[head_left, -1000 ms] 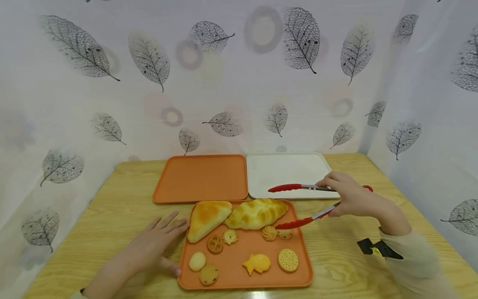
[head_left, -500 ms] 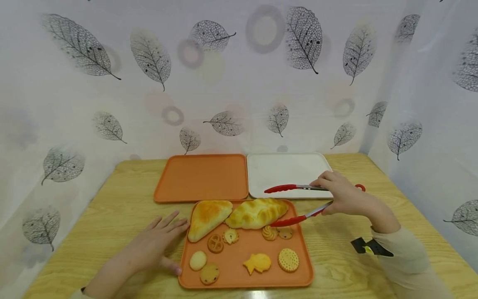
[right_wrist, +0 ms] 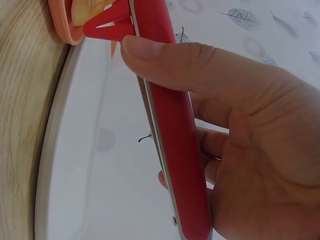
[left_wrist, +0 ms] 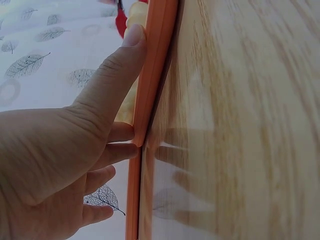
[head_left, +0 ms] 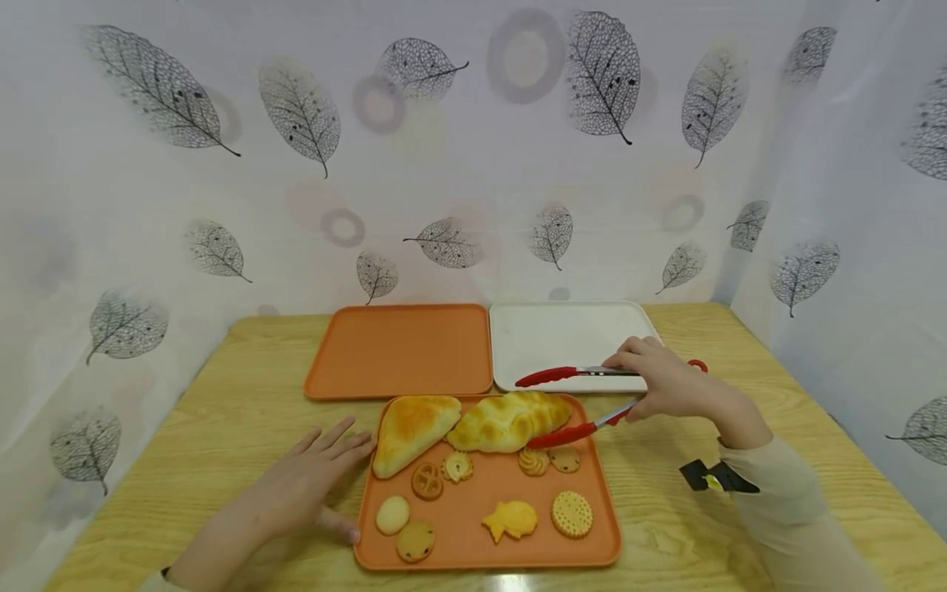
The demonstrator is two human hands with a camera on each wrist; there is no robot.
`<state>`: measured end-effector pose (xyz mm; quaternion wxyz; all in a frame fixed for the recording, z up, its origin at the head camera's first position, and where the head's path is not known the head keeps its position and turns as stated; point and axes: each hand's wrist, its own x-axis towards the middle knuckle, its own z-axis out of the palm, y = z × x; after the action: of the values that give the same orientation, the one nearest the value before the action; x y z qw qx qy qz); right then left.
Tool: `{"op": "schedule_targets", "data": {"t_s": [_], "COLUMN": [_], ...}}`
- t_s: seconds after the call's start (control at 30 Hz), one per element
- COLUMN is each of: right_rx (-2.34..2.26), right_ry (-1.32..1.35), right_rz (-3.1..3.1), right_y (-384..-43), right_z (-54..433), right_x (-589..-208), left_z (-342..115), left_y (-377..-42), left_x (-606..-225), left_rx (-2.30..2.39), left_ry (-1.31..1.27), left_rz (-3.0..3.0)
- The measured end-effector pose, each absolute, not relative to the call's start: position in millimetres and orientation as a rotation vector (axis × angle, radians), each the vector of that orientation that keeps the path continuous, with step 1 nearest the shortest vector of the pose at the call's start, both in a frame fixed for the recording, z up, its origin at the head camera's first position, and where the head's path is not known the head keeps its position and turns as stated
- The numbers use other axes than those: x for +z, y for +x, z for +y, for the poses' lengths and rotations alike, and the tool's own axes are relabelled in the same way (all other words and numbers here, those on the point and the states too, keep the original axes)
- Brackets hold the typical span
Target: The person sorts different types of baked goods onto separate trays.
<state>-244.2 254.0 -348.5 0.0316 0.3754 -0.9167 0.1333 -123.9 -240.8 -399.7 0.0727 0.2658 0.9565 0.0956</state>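
Note:
My right hand (head_left: 662, 378) grips red-and-steel tongs (right_wrist: 175, 140), thumb on one arm and fingers round the other. The tongs stand spread apart: the far tip hovers behind a long, braided-looking loaf (head_left: 506, 423), and the near tip overlaps its front right edge in the head view. My left hand (head_left: 296, 481) lies with fingers extended at the left side of the front orange tray (head_left: 459, 534), thumb tip and fingertips at its rim. A triangular golden bread (head_left: 416, 432) sits on the tray's far left, beside the loaf.
Several small biscuits share the front tray, among them a fish-shaped one (head_left: 510, 520), a round dotted one (head_left: 571, 515) and a swirl (head_left: 533, 462). Behind stand another orange tray (head_left: 403, 349) and a white tray (head_left: 570, 337), side by side. A leaf-print curtain (head_left: 459, 164) surrounds the wooden table (head_left: 222, 411).
My right hand has moved left with the tongs, bringing the near tip from over the biscuits to the braided loaf's front edge. My left hand has stayed at the tray.

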Motion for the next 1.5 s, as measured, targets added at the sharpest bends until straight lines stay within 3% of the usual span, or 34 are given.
{"op": "schedule_targets", "data": {"t_s": [1.5], "right_rx": [0.434], "right_ry": [1.140], "right_rz": [-2.773], "right_y": [-243.8], "right_z": [267.1], "right_x": [-320.9], "left_z": [-240.1], "left_y": [-123.4], "left_x": [-395.8], "left_rx": [0.288], "left_ry": [0.787], "left_rz": [2.864]}}
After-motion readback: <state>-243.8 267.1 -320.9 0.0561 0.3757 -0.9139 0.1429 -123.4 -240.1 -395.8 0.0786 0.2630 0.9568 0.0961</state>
